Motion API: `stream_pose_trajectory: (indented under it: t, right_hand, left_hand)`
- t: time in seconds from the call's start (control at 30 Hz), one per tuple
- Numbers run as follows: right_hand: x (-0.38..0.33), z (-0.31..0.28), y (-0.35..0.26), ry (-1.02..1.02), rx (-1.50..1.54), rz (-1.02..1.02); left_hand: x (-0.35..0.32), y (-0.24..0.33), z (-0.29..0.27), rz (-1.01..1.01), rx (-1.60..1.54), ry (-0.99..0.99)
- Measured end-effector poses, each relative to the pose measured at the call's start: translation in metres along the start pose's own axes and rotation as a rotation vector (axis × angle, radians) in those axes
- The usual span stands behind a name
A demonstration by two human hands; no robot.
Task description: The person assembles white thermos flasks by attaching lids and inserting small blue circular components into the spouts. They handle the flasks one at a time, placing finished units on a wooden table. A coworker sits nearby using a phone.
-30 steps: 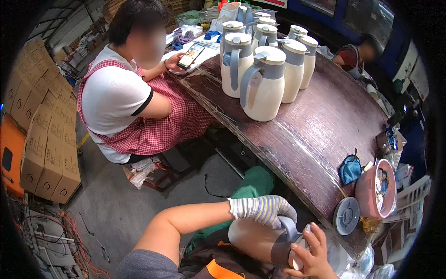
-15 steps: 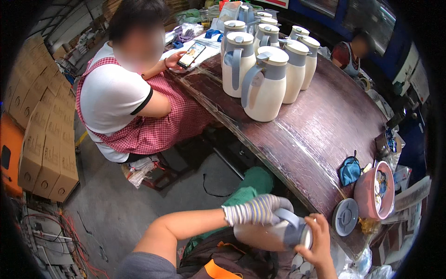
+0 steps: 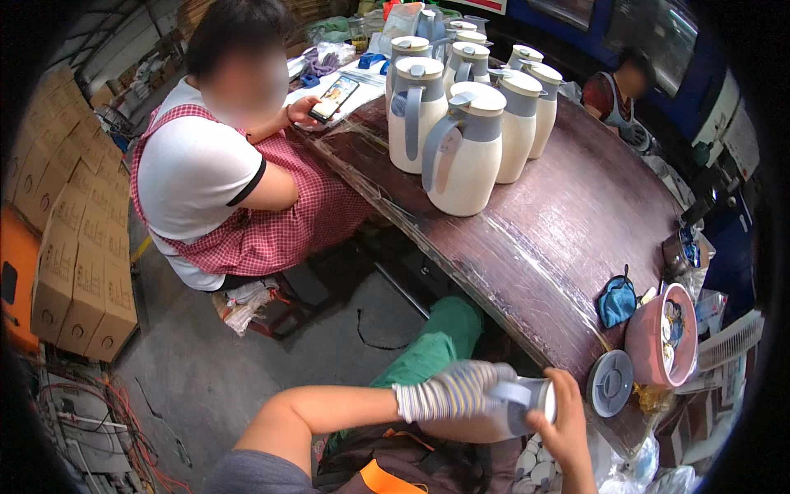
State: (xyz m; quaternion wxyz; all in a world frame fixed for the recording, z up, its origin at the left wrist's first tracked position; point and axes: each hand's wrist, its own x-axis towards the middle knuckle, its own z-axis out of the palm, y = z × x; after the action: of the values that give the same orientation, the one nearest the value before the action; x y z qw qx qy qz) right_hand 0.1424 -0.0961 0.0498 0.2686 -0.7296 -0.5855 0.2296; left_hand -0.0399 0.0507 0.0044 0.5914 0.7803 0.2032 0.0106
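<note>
A cream vacuum jug point(image 3: 469, 429) with a grey neck and handle lies on its side across my lap, its top end pointing right. My left hand point(image 3: 461, 389), in a striped knit glove, is closed over the jug beside its handle; motion smears its fingertips. My bare right hand point(image 3: 568, 424) grips the jug's top end, thumb on the near side and fingers over the far side. On the table corner just beyond it lies a round grey disc point(image 3: 611, 384), beside a pink bucket point(image 3: 640, 337) holding small round parts.
Several cream-and-grey jugs point(image 3: 465, 160) stand on the dark table point(image 3: 551, 239). At the left sits a person in a checked apron point(image 3: 271, 214), holding a phone point(image 3: 336, 99). Another person point(image 3: 613, 99) is at the far right. A blue cloth pouch point(image 3: 617, 302) lies near the bucket. Cartons point(image 3: 82, 280) are stacked left.
The jug's top end has risen slightly and its handle has shifted a little right. My right hand's fingers have moved up around the top. Both hands stay on the jug.
</note>
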Motion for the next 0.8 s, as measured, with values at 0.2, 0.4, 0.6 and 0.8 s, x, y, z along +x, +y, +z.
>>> stream_pose_trajectory:
  t: [0.2,0.4,0.6,0.8]
  right_hand:
    - [-0.010,-0.005,-0.060,-0.246,-0.183,-0.604]
    - [-0.009,0.002,-0.058,-0.174,-0.136,-0.722]
    - [-0.001,0.010,-0.012,0.025,-0.030,-0.339]
    - [0.019,0.006,-0.009,0.039,0.018,-0.074]
  left_hand:
    - [0.045,-0.062,-0.007,0.114,-0.456,-0.045]
    - [0.042,-0.055,-0.007,-0.008,-0.302,-0.161]
    - [-0.003,-0.011,-0.020,-0.303,-0.445,-0.401]
    - [-0.020,0.014,0.044,-0.172,-0.701,-0.573]
